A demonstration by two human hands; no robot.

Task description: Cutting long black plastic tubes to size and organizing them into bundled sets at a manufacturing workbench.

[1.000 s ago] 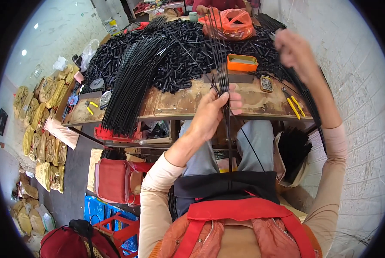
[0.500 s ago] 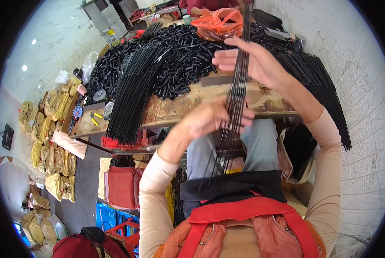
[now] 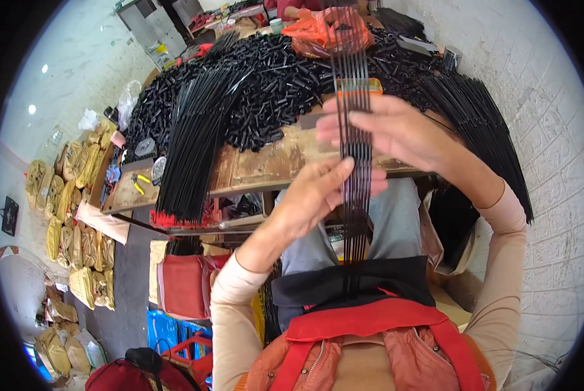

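Observation:
A bundle of thin black rods (image 3: 356, 176) stands nearly upright in front of me, spread into a flat row, with the lower ends down by the dark cloth (image 3: 357, 280) on my lap. Around its middle, my left hand (image 3: 315, 194) is closed, thumb in front and fingers behind. Higher up, my right hand (image 3: 403, 127) loosely encloses the same rods, its thumb across the front and its fairly straight fingers reaching behind and past them. The upper ends are blurred against an orange plastic bag (image 3: 305, 34).
Small black tubular pieces (image 3: 266, 85) are heaped over the wooden table (image 3: 266, 166). Long black rods lie in a left pile (image 3: 191, 143) and a right pile (image 3: 478, 124). Yellow-handled pliers (image 3: 139, 182) rest at the left. A red padded stool (image 3: 182, 285) stands below; a person's arm (image 3: 295, 10) shows beyond.
The rods have gone from a slanted, narrow bundle to a more upright, flat row. My right hand has come down and left, its thumb now across the rods; my left hand stays around them.

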